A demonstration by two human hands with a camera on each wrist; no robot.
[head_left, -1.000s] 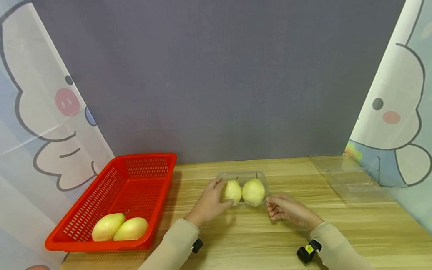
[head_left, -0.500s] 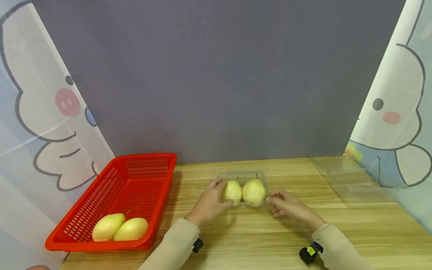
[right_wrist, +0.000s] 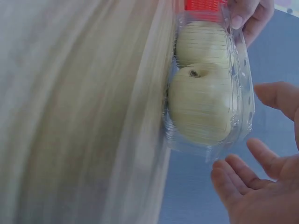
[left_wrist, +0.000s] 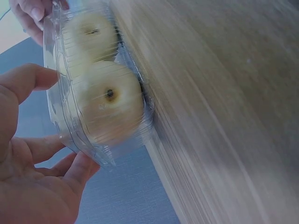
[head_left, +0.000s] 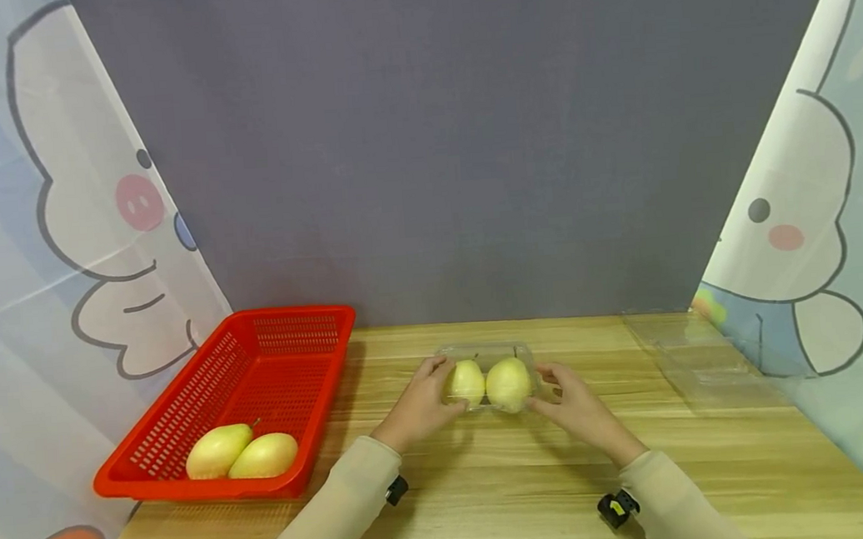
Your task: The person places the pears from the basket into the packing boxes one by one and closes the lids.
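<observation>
A clear plastic clamshell box (head_left: 487, 352) stands on the wooden table with two yellow-green pears (head_left: 509, 383) side by side in it. Its rim and ridged wall show close up in the left wrist view. The left hand (head_left: 420, 404) holds the box's left end, thumb at the front and fingers round the side; in the left wrist view, fingertips (left_wrist: 84, 168) touch its rim. At the right end, the right hand (head_left: 580, 408) has its fingers spread. The right wrist view shows a small gap between those fingers (right_wrist: 236, 172) and the box.
A red perforated basket (head_left: 327, 394) stands on the left with two more pears (head_left: 243, 454) in its near end. Clear plastic boxes (head_left: 708, 359) lie at the right rear of the table. A grey panel (head_left: 468, 150) closes off the back.
My right hand has uncurled from the box's right front corner and spread its fingers beside that end. The left hand and the box have stayed in place.
</observation>
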